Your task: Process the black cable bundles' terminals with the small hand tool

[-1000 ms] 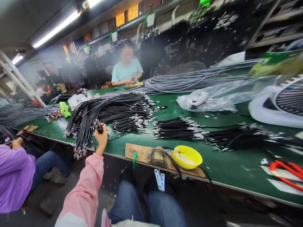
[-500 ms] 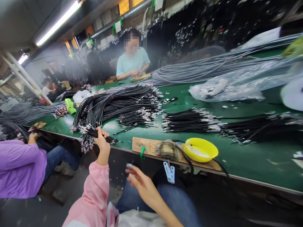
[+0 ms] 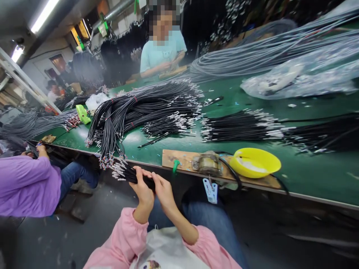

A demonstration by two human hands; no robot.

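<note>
Cables [image 3: 122,171] now in both hands [image 3: 143,191]

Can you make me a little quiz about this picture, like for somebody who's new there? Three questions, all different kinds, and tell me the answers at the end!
1. True or false: the left hand and the right hand are far apart.
2. Pick one. What colour is the bowl? A: blue. B: yellow. C: red.
3. Fill in the blank: the bundle of black cables in the left hand has pale tips that point toward the person's ____ side.

Key:
1. False; they are close together.
2. B, yellow.
3. Left.
</note>
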